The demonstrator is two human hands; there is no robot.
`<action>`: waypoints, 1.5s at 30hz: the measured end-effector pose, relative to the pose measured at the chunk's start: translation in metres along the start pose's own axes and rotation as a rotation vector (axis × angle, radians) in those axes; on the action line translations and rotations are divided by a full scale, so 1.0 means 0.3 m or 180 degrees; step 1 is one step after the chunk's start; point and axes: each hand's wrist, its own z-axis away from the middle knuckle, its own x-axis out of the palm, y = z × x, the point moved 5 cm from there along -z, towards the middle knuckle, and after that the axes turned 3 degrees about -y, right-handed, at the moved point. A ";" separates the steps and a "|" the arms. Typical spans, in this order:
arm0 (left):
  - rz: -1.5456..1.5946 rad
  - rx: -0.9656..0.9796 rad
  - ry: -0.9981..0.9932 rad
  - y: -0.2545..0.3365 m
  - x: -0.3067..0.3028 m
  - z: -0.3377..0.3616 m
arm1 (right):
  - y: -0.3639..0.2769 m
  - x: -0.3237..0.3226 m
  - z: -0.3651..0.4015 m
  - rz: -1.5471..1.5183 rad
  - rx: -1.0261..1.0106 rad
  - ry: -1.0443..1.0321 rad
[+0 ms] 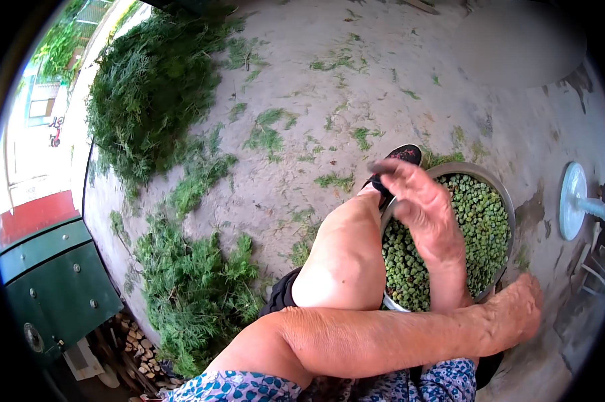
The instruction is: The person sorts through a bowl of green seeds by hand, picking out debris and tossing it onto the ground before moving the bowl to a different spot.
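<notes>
A round metal basin [511, 228] full of small green cone-like pieces [480, 221] stands on the ground beside my bare leg. My right hand [423, 204] is raised above the basin's left part, fingers stretched toward the shoe and slightly blurred, thumb apart. Nothing shows in its grasp. My left forearm crosses in front of the right one, and my left hand [516, 308] is at the basin's lower right, its back toward me. Its fingers are mostly hidden, so I cannot see whether it holds anything.
Piles of cut evergreen branches [158, 87] lie at the left, with loose green sprigs [265, 137] scattered over the concrete. A black shoe [404, 155] is close to the basin. At the right is a pale blue round-based stand [573, 201]; a green metal door [61, 288] and chopped firewood [138, 348] are lower left.
</notes>
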 end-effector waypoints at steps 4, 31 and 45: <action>0.0075 0.0320 0.0268 0.026 -0.002 0.026 | -0.041 0.102 0.015 0.0319 0.0193 -0.0706; -0.0424 0.0563 0.0988 0.071 0.094 0.022 | -0.099 0.149 0.029 0.1456 -0.0553 -0.1814; 0.0011 0.0329 0.0743 0.049 0.149 0.035 | -0.112 0.017 -0.038 0.0519 -0.0485 0.0359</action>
